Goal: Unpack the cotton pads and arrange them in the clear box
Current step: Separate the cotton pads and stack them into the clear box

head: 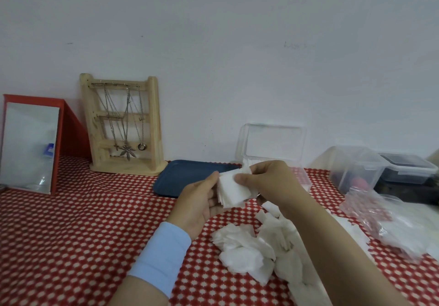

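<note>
Both hands grasp one stack of cotton pads (pixel 234 190) above the surface (pixel 83 222): left hand (pixel 198 202) beneath, right hand (pixel 268 182) pinching top; loose pads (pixel 247 248) heaped below; clear box (pixel 273 148) open behind.

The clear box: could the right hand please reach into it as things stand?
Probably yes: the clear box stands open just behind the right hand, nothing between them, though that hand pinches the pad stack.

Your hands meet just right of centre frame. Your left hand (pixel 198 202), palm up, cradles a stack of cotton pads (pixel 234 194), thumb at its top edge. Your right hand (pixel 270 182) pinches the stack from above. A pale blue sleeve (pixel 161 255) covers your left wrist, and your right forearm is bare.
</note>
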A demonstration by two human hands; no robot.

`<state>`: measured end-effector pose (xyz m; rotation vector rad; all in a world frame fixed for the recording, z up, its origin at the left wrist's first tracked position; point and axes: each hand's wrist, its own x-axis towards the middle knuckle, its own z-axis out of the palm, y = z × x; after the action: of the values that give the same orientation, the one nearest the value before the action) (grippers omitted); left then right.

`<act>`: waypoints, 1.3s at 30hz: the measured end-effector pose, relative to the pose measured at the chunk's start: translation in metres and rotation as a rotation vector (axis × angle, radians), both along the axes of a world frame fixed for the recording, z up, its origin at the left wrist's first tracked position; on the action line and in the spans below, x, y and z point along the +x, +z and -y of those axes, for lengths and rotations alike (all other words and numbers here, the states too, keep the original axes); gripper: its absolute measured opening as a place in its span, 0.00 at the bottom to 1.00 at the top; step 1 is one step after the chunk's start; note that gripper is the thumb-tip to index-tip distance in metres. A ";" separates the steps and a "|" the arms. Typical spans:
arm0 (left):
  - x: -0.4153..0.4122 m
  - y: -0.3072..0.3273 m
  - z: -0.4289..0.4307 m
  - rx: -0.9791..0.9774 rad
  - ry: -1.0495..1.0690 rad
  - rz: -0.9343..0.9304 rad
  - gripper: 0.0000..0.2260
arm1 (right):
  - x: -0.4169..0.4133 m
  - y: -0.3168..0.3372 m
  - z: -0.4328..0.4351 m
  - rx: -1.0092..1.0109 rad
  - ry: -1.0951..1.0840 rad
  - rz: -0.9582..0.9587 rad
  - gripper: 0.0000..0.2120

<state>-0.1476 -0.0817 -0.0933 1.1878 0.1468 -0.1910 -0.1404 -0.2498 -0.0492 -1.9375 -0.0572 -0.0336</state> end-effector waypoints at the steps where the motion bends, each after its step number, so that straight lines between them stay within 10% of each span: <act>1: 0.000 0.001 0.000 -0.015 -0.028 0.000 0.18 | 0.000 0.001 0.000 -0.007 -0.015 0.007 0.05; 13: 0.005 -0.008 -0.007 -0.066 0.081 -0.031 0.10 | 0.003 0.011 0.022 0.018 -0.216 0.154 0.11; 17: 0.003 -0.007 -0.004 0.010 0.065 -0.006 0.12 | -0.005 0.016 0.014 0.152 0.061 0.047 0.09; 24: 0.000 -0.003 -0.001 0.008 -0.059 0.030 0.15 | 0.002 -0.003 -0.003 -0.146 -0.013 0.120 0.06; 31: -0.005 0.001 -0.004 0.056 -0.204 0.105 0.17 | 0.002 -0.003 0.003 -0.161 0.057 0.043 0.30; 39: -0.004 0.002 -0.002 0.397 -0.120 0.222 0.18 | 0.006 0.001 0.024 -0.126 0.225 -0.120 0.10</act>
<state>-0.1520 -0.0802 -0.0916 1.6058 -0.0865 -0.1372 -0.1342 -0.2734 -0.0484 -2.0436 -0.2011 0.2416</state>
